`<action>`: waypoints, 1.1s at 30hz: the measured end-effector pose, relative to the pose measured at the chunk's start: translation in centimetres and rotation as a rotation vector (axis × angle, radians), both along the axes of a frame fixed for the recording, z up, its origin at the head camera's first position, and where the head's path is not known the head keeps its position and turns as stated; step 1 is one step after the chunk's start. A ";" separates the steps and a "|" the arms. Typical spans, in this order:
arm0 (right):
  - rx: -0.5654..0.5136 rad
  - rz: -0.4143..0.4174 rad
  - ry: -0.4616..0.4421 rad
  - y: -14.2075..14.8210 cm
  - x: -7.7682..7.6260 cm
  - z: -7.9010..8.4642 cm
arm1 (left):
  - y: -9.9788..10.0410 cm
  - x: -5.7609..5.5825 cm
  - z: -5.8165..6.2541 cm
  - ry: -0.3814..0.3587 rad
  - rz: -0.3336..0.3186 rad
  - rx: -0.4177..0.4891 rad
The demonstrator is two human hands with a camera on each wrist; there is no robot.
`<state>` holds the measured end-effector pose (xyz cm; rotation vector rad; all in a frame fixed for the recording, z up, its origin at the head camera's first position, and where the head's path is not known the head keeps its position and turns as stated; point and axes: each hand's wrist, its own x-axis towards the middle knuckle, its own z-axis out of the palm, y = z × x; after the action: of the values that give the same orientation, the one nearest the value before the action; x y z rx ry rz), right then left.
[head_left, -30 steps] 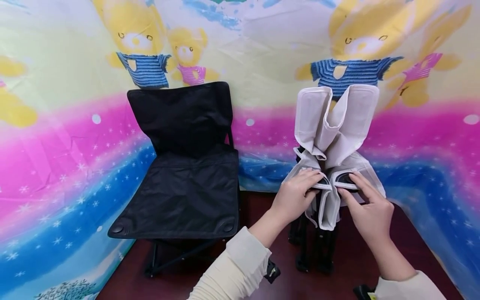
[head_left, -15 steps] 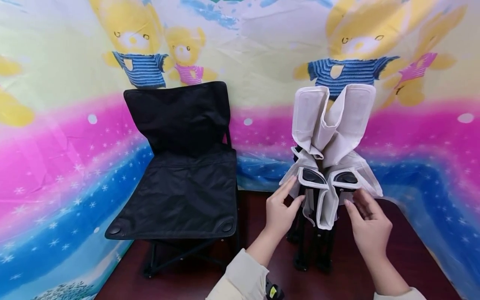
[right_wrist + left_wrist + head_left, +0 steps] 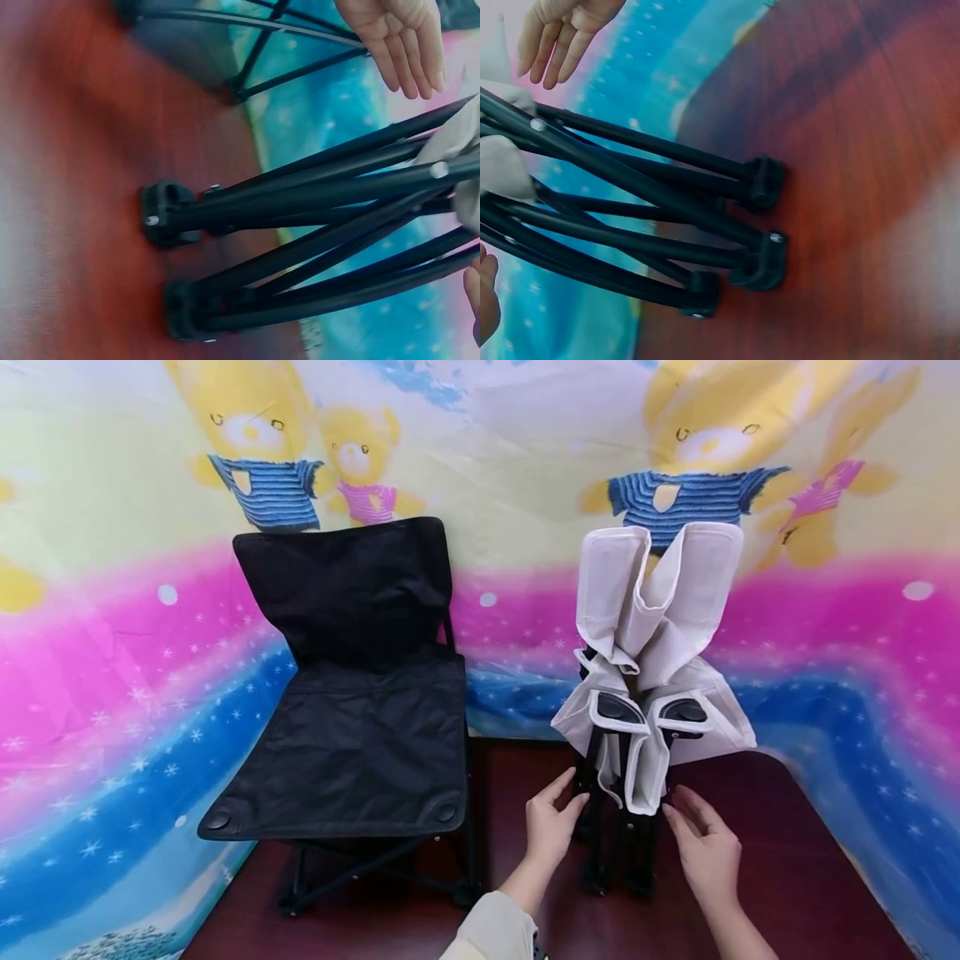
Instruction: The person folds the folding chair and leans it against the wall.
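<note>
A folded camping chair with off-white fabric (image 3: 660, 593) and black legs (image 3: 652, 195) stands upright on the right in the head view. My left hand (image 3: 549, 818) is held low at the left side of its legs, fingers extended. On the opposite side my right hand (image 3: 705, 847) is beside the legs, also with loose, extended fingers. Each wrist view shows the far hand with a gap to the black tubes. Black corner caps (image 3: 618, 710) sit on the folded seat's front corners. Dark plastic feet (image 3: 169, 214) end the legs, close together.
An unfolded black camping chair (image 3: 367, 743) stands on the left with its seat spread. Both chairs are on a dark reddish wooden tabletop (image 3: 757, 827). Behind hangs a colourful cloth (image 3: 517, 527) printed with yellow bears.
Both hands have let go of the folded seat's front corners and moved down beside the legs. The black corner caps are now uncovered. The folded chair stays folded and upright.
</note>
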<state>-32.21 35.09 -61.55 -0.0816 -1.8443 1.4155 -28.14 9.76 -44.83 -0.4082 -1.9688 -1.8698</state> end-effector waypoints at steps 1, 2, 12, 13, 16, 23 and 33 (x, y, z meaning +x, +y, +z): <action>-0.001 -0.003 -0.014 0.0 0.0 -0.6 | 0.1 -0.2 -0.8 -0.020 -0.004 0.005; -0.003 -0.013 -0.037 -0.1 0.1 -1.1 | 0.3 -0.4 -1.5 -0.043 -0.012 0.014; 0.013 -0.097 -0.176 -2.6 2.2 -1.8 | 1.1 0.4 -4.2 -0.164 -0.002 0.003; 0.011 -0.101 -0.197 -2.9 2.3 -1.7 | 1.2 0.5 -4.4 -0.171 0.002 -0.006; 0.010 -0.122 -0.269 -3.7 2.6 -1.4 | 1.4 0.1 -6.0 -0.170 0.014 -0.051; 0.052 -0.170 -0.395 -3.6 2.3 -2.0 | 1.9 0.4 -7.1 -0.165 -0.010 -0.101; 0.104 -0.167 -0.431 -3.9 1.9 -2.0 | 2.6 0.0 -7.7 -0.154 0.054 -0.180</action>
<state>-30.31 31.18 -63.51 -0.5110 -2.1958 1.2506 -28.18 12.32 -52.49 -0.2655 -2.2364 -1.7443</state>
